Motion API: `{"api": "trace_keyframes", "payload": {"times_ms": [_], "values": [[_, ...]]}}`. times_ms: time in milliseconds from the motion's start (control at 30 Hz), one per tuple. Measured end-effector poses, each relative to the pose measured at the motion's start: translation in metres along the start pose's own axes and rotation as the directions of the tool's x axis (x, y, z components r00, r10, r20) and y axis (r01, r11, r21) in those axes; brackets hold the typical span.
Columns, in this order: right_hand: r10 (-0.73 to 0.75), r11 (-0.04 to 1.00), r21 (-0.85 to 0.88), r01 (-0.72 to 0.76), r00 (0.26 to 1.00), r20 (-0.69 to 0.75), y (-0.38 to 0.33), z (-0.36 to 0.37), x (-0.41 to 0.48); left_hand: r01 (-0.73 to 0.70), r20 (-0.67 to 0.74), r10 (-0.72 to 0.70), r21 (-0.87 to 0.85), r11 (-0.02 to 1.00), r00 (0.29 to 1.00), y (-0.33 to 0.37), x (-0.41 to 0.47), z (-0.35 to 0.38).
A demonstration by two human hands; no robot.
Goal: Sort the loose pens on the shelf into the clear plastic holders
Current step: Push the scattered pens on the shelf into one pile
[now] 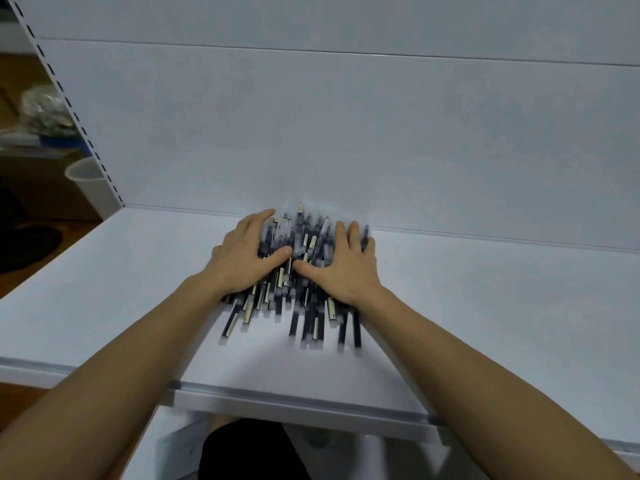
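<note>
- The pens [306, 301] lie in one loose heap in the middle of the white shelf [485, 306], near its back panel [346, 133]. Most point roughly front to back, dark barrels toward the person; their outlines are smeared by blur.
- No pen has been sorted as far as this view shows. The whole heap is on the shelf, and no clear plastic holder can be seen on it. By my reading the task is at its very start, with all the sorting left.
- The left hand [247, 258] rests on the left part of the heap, and the right hand [346, 271] rests on the right part. The thumbs point inward and nearly meet over the middle.
- Neither hand grips a pen: both lie spread across the top with fingers fairly straight, pressing on or bracketing the heap. Some of the left hand's fingers are hidden behind the pens.
- The heap reaches past the hands on both sides: tips poke out beyond the fingers, and barrels fan out below the wrists toward the shelf's front edge [301, 400].
- This looks like gathering or squaring up the heap before picking from it.
- Off the shelf to the left stand a pale plastic cup [88, 183] and a crumpled bag [45, 112]; whether the cup is a holder I cannot tell.
</note>
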State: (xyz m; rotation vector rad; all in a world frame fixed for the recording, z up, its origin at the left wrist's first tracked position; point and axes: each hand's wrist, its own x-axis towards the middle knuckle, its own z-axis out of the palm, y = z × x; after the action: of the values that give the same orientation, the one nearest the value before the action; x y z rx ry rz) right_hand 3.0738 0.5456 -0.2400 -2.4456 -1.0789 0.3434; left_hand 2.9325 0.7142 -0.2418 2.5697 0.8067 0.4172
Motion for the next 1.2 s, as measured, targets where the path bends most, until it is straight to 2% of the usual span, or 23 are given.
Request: {"api": "trace_keyframes", "payload": {"times_ms": [133,333,500,733,900,1000,1067,1200], "values": [[0.011,0.997,0.081,-0.014,0.999,0.037,-0.001,-0.008,-0.004,0.0,0.069,0.0,-0.001,1.0,0.998,-0.003,0.003,-0.005],[0.016,0.918,0.395,-0.002,0.999,-0.033,0.01,-0.025,-0.003,0.051,0.084,-0.045,-0.072,0.996,0.995,-0.002,0.003,-0.019],[-0.004,0.915,0.404,0.01,1.0,-0.015,0.022,-0.038,-0.004,0.066,0.088,-0.057,-0.11,0.992,0.995,-0.004,0.003,-0.034],[0.011,0.907,0.422,-0.012,1.0,0.005,0.041,-0.04,-0.014,0.24,0.066,-0.232,-0.154,0.959,0.97,-0.006,-0.008,-0.038],[-0.034,0.935,0.352,0.034,0.999,-0.006,0.045,-0.044,-0.021,0.219,0.018,-0.219,-0.102,0.97,0.976,0.0,-0.015,-0.042],[-0.082,0.966,0.246,0.077,0.997,0.012,0.052,-0.048,-0.025,0.072,-0.031,-0.069,0.106,0.992,0.997,0.009,-0.014,-0.045],[-0.118,0.986,0.123,0.115,0.993,0.015,0.06,-0.053,-0.025,-0.029,-0.031,0.037,0.24,0.97,0.999,0.018,-0.011,-0.046],[-0.137,0.986,-0.089,0.14,0.99,0.032,0.081,-0.072,-0.034,-0.155,-0.01,0.171,0.368,0.917,0.985,0.055,-0.005,-0.042]]}}
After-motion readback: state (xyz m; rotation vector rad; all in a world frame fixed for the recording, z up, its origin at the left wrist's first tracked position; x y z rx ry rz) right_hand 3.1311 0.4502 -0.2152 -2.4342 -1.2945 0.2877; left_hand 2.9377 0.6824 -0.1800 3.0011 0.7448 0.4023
